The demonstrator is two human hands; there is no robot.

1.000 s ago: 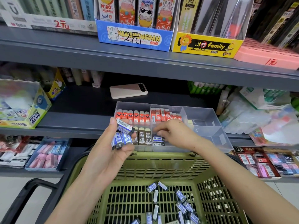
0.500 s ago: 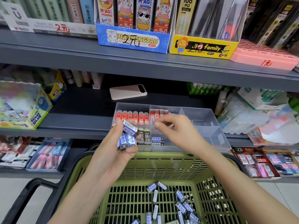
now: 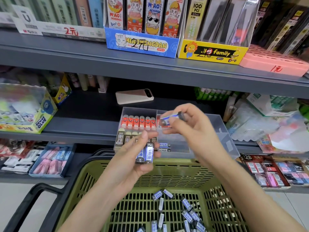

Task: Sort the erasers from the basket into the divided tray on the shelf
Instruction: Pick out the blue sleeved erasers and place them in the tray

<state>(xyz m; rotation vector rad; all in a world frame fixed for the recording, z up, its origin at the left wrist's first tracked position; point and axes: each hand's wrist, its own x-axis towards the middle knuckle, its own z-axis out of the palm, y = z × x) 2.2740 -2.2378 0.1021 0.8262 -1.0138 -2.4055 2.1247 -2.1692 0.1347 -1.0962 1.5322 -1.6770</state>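
My left hand (image 3: 132, 158) grips two blue-sleeved erasers (image 3: 147, 154) upright, just in front of the clear divided tray (image 3: 222, 128) on the middle shelf. My right hand (image 3: 189, 126) pinches one blue eraser (image 3: 170, 117), blurred, above the tray's middle compartments. The tray holds a row of red erasers (image 3: 138, 122) at the back left, brown 2B erasers (image 3: 120, 138) at the front left and a few blue ones (image 3: 164, 145) at the front middle. Its right compartments look bare. Several more blue erasers (image 3: 187, 213) lie in the green basket (image 3: 167, 174) below.
A pale phone (image 3: 134, 96) lies on the shelf behind the tray. A glue box (image 3: 40, 121) stands to the left and plastic-wrapped packs (image 3: 267, 121) to the right. The upper shelf (image 3: 150, 67) overhangs, and the basket's black handle (image 3: 33, 203) sticks out at lower left.
My right hand took one blue eraser from my left hand's bundle and lifted it up and right over the tray. My left hand sank slightly, holding fewer erasers.
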